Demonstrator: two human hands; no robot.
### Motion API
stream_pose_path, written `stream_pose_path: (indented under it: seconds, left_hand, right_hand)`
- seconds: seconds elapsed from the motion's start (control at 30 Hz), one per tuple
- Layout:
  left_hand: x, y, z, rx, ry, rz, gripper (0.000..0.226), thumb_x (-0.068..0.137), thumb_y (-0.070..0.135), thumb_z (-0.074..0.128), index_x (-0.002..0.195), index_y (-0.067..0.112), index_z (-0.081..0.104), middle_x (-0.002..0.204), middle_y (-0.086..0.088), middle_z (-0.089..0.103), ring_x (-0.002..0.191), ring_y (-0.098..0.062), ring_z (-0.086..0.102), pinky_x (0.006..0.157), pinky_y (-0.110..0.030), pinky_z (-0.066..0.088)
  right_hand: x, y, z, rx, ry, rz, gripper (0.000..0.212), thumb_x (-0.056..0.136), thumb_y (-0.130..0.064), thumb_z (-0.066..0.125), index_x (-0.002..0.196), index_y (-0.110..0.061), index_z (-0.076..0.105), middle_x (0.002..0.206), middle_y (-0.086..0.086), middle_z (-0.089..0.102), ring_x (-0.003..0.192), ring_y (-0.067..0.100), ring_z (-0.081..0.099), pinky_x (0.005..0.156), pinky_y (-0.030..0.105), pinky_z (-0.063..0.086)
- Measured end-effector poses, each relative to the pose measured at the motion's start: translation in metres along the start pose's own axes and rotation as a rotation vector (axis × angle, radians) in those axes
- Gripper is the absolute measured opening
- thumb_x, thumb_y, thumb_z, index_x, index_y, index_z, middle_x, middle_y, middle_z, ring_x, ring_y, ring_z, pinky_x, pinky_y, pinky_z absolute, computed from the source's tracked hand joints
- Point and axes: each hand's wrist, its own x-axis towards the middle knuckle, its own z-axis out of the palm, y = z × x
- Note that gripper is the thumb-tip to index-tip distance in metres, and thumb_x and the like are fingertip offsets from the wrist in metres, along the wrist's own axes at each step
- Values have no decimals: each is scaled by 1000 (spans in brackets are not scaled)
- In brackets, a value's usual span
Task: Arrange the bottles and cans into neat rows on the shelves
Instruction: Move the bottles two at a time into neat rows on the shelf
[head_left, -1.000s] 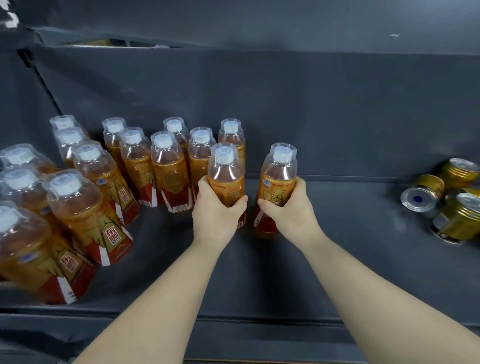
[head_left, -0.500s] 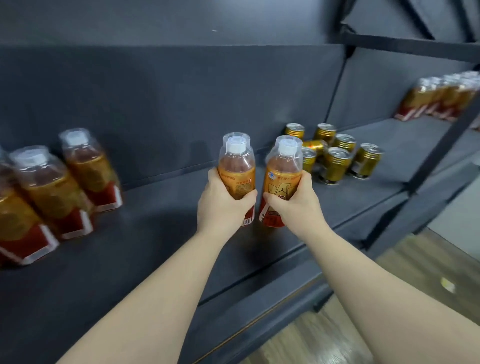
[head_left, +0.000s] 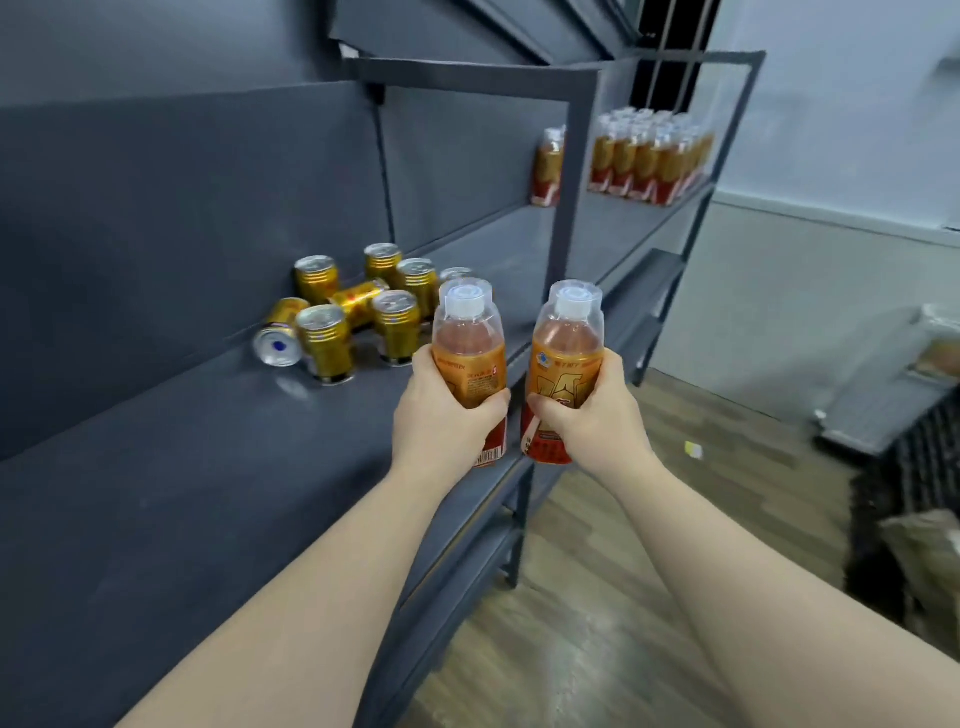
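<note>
jumbled cans behind held bottles

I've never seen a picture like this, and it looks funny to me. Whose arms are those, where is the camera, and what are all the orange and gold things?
There is no machine here, just a person. The camera sits on the person's head and looks forward and down, so you see their two arms reaching out below it. The left hand holds an orange bottle, and the right hand holds a second orange bottle. Both bottles are upright and have white caps. They are held near the front edge of a dark grey shelf. On that shelf is a messy bunch of gold cans, and two tipped cans lie on their sides. Farther along, more bottles stand close together in rows.
</note>
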Motion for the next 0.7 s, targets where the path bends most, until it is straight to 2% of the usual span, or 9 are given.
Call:
stream_pose_path:
  seconds: [0.13, 0.23, 0.37, 0.43, 0.53, 0.7]
  left_hand:
    - [-2, 32, 65, -23, -79, 36, 70, 78, 43, 80, 132, 31, 37, 111, 13, 52, 101, -11, 54, 83, -30, 45]
    - [-4, 54, 113, -28, -140, 66, 64, 77, 41, 80, 121, 38, 34, 110, 13, 55, 102, -12, 57, 83, -31, 46]
    - [-4, 77, 166, -24, -202, 93, 63, 74, 44, 80, 119, 36, 38, 109, 11, 59, 101, -17, 60, 87, -38, 52]
    - [-1, 87, 190, -17, -235, 114, 65, 73, 45, 80, 123, 34, 40, 109, 12, 60, 101, -16, 61, 88, -39, 53]
    - [8, 99, 222, -33, -274, 131, 64, 74, 44, 80, 123, 34, 39, 106, 14, 59, 100, -13, 60, 84, -33, 51]
    - [37, 112, 274, -35, -341, 163, 70, 76, 44, 80, 131, 31, 37, 114, 8, 59, 104, -16, 60, 86, -36, 53]
  right_hand:
    - [17, 32, -61, 0, 55, 20, 59, 81, -30, 79, 125, -32, 40, 105, -17, 59, 96, 6, 60, 83, 31, 50]
    - [28, 56, -105, 0, 98, 39, 62, 81, -32, 79, 130, -31, 40, 107, -15, 60, 99, 6, 60, 81, 29, 49]
    - [40, 82, -157, -3, 163, 78, 64, 80, -30, 80, 131, -30, 40, 107, -13, 61, 98, 6, 60, 78, 27, 47]
    - [48, 94, -177, -11, 197, 108, 63, 80, -30, 80, 129, -32, 40, 106, -14, 61, 101, 12, 61, 82, 31, 49]
    - [62, 113, -199, -18, 230, 144, 63, 79, -32, 80, 126, -35, 39, 108, -14, 62, 103, 14, 62, 93, 42, 53]
    - [97, 137, -226, -24, 284, 175, 68, 79, -31, 79, 132, -30, 38, 111, -11, 61, 103, 11, 61, 92, 42, 54]
